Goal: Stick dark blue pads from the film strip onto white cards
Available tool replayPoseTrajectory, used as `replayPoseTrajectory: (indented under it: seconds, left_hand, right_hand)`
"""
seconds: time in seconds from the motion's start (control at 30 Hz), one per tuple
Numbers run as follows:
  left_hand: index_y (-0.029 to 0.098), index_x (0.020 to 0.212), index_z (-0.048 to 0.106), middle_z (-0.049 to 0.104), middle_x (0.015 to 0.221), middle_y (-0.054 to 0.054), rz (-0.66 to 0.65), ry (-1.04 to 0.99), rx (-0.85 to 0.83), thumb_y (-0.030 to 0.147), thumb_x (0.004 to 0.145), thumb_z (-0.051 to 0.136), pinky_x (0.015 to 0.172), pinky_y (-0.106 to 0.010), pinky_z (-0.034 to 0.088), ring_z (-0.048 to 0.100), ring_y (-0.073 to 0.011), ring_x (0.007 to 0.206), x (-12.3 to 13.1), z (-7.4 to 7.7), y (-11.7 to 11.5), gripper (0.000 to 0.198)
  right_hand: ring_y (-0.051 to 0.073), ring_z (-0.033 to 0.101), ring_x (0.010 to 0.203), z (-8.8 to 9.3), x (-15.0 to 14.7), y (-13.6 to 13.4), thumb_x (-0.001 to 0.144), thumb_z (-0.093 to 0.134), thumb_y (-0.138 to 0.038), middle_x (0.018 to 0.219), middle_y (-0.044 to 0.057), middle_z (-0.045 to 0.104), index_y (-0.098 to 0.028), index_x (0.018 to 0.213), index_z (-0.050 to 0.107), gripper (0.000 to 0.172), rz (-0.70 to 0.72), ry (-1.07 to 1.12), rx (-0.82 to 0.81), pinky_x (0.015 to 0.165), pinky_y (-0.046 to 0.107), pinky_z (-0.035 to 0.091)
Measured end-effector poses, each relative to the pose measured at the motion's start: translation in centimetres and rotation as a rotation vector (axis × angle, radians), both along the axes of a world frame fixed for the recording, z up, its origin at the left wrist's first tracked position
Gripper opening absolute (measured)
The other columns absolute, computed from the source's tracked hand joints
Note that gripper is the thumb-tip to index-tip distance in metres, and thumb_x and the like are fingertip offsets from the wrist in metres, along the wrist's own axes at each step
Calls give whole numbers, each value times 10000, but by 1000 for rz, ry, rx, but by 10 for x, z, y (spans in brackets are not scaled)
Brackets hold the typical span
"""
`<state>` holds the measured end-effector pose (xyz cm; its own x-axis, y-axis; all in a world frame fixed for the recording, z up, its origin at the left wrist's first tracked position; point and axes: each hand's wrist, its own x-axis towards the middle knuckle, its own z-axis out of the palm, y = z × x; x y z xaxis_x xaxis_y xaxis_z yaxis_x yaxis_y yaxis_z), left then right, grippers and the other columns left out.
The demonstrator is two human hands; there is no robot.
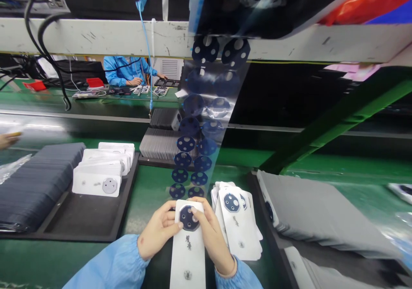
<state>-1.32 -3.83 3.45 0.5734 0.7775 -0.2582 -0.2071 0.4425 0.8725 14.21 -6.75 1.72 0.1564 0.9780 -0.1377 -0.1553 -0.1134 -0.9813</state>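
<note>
A white phone back cover (187, 259), with dark characters and a round emblem printed on it, is held upright between both hands. Near its top sits a dark blue camera sticker (188, 218) with round holes. My left hand (158, 229) grips the cover's upper left edge, its thumb on the sticker's lower left side. My right hand (212, 233) is closed on the upper right edge, thumb pressing the sticker's upper right part. Fingers behind the cover are hidden. Just above hangs a clear film strip (210, 121) carrying rows of similar dark stickers.
Similar white covers (241, 233) lie stacked right of my hands. A black tray (83, 216) at left holds grey sheets (41, 181) and white covers (96, 177). Another tray at right holds grey covers (322, 211). A green post (334, 117) slants nearby. A person (124, 70) sits across.
</note>
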Motion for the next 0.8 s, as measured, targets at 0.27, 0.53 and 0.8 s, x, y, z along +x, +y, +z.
replayPoseTrajectory:
  seconds: [0.27, 0.53, 0.8]
  left_hand:
    - [190, 1111, 563, 694, 1100, -110, 183, -4, 153, 328, 801, 719, 781, -331, 552, 700, -233, 896, -1, 1, 3, 374]
    - [212, 1048, 629, 649, 1084, -82, 550, 872, 965, 199, 780, 572, 1037, -455, 393, 577, -277, 1100, -112, 18, 60, 274]
    - [211, 1174, 536, 292, 1425, -184, 432, 1856, 791, 339, 596, 775, 1098, -602, 164, 262, -404, 1352, -199, -15, 81, 638]
  right_hand:
    - [236, 664, 902, 1, -2, -2, 828, 648, -453, 1059, 62, 683, -262, 1196, 443, 463, 148, 143, 38, 785, 393, 537]
    - [229, 616, 651, 7, 65, 2, 775, 596, -595, 783, 52, 653, -205, 1232, 563, 602, -386, -306, -60, 568, 328, 492]
    - [362, 596, 774, -26, 110, 6, 846, 356, -419, 865, 185, 645, -117, 1181, 630, 527, -477, -1211, -105, 664, 459, 437]
